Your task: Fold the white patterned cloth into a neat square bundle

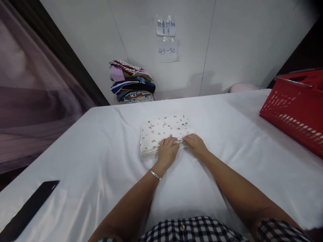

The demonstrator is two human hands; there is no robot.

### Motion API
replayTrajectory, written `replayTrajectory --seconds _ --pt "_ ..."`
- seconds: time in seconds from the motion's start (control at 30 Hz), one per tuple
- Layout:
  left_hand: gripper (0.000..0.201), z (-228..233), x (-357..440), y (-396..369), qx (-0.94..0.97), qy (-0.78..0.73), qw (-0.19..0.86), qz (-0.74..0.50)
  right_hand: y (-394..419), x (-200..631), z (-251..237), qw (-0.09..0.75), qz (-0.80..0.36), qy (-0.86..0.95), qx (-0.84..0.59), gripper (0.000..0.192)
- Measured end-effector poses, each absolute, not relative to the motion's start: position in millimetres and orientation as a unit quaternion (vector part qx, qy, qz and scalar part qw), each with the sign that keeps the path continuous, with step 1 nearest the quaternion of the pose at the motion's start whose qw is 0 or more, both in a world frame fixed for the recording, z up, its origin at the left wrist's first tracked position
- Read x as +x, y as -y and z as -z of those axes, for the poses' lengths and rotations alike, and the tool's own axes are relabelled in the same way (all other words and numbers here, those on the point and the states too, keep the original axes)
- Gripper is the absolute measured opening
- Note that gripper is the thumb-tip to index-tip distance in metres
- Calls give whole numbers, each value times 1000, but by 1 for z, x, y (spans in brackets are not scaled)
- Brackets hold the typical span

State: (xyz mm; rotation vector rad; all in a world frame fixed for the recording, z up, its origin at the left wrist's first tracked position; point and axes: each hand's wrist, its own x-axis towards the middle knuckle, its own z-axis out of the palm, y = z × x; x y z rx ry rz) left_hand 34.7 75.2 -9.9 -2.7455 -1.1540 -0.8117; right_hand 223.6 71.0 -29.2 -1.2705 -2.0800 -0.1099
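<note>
Soft even light, dark warped corners, slight blur.

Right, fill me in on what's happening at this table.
A person in a checked shirt has both hands on a folded white printed cloth lying on a white-covered table. The left hand and right hand press side by side on its near edge. A stack of folded clothes sits at the far end against the wall, a red basket stands to the right, and a dark flat object lies near left.

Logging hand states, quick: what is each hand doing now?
Left hand: curled, gripping the folded cloth's near edge.
Right hand: likewise pinching that edge.
</note>
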Motion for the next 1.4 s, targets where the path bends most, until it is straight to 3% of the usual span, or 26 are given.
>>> replayTrajectory --seconds 0.33,0.6,0.87,1.1,1.4 --pt "11 13 53 -81 -885 407 33 225 -74 228 31 350 26 810 -470 20" --pt "20 18 51 -82 -892 370 37 259 -73 229 30 357 8 813 -460 22" --pt "14 18 47 -80 -886 375 -29 271 -67 230 21 347 -52 824 -445 23" --pt "16 16 48 -82 -881 379 -53 277 -50 250 13 497 -38 723 -478 22" --pt "13 17 47 -83 -872 380 -74 301 -35 235 16 348 60 766 -537 23"
